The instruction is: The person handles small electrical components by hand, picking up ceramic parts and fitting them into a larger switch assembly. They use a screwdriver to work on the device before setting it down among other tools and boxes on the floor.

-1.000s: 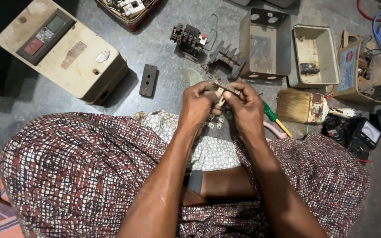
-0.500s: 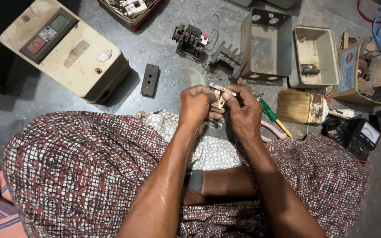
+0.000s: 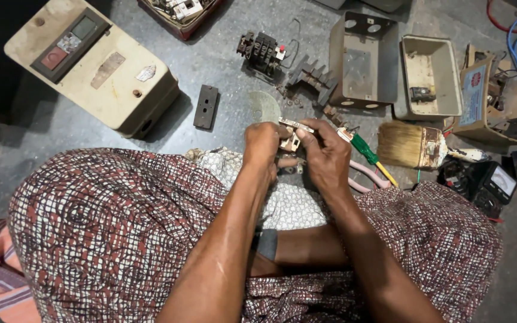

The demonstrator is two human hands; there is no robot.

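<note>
Barely shifted since a second ago, a small contact part [image 3: 290, 139] is gripped between left hand [image 3: 264, 146] and right hand [image 3: 325, 157], long axis crosswise.

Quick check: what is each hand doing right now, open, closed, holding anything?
Left hand: closed on the small electrical part.
Right hand: closed on the same part, fingers pinching its top.

An electrical repair workshop floor: opened metal boxes [image 3: 363, 60], a meter [image 3: 490, 185], a paintbrush [image 3: 411, 145] and loose switch parts [image 3: 262, 48] scattered around.
</note>
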